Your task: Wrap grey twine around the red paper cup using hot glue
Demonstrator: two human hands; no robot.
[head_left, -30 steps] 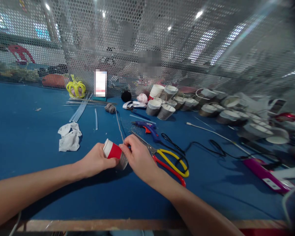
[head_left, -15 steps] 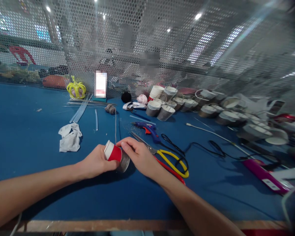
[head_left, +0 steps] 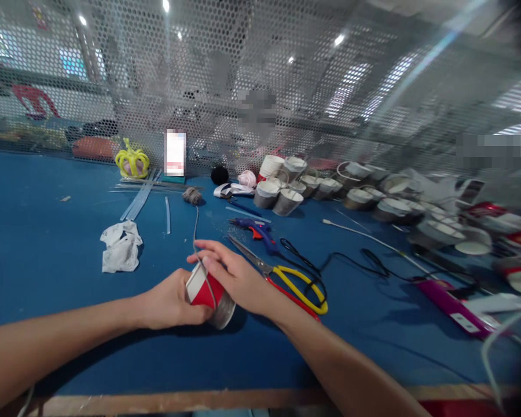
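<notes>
Gripping a red paper cup [head_left: 205, 289] tipped on its side, the left hand [head_left: 170, 301] wraps its fingers around the cup's white-rimmed end, low over the blue table [head_left: 47, 255] and near its front edge. The right hand [head_left: 234, 275] lies across the cup's upper side, fingers closed down on it and pinching a grey string [head_left: 195, 229] against the red wall; part of the cup toward its other end is already covered in wound grey string. The string runs up the table from the fingertips to a small ball of twine [head_left: 191, 196] well behind the cup. Just right of the right hand lie scissors [head_left: 286, 277] with yellow and red handles, their blades pointing up and left toward a blue glue gun [head_left: 257, 227], whose black cord [head_left: 351, 263] snakes off to the right. A crumpled white paper [head_left: 120, 246] sits left of the cup, apart from it. Farther back, a cluster of string-wrapped cups [head_left: 282, 194] stands near the perforated mesh screen [head_left: 260, 75], with a yellow crown-shaped piece [head_left: 132, 162] to the left along the same screen.
</notes>
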